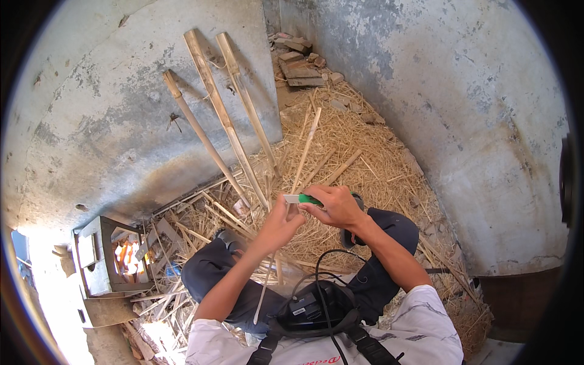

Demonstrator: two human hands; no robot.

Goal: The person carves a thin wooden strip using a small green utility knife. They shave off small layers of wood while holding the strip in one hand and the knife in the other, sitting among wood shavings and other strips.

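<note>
My left hand (280, 222) is closed around a long, thin pale bamboo strip (265, 286), whose lower part runs down beside my leg. Just above and right of it, my right hand (331, 205) grips a knife with a green handle (307, 199) and a short, wide pale blade (291, 198). The blade lies at the left fingertips, across the strip; whether it cuts into it I cannot tell. Behind the hands another pale length of bamboo (310, 134) points away from me, partly hidden by them.
Three bamboo poles (216, 112) lean on the weathered left wall (91, 109). Straw (377, 170) and split sticks cover the floor between the walls. A metal box stove (97, 255) with glowing embers stands at lower left. Broken bricks (301, 73) lie in the far corner.
</note>
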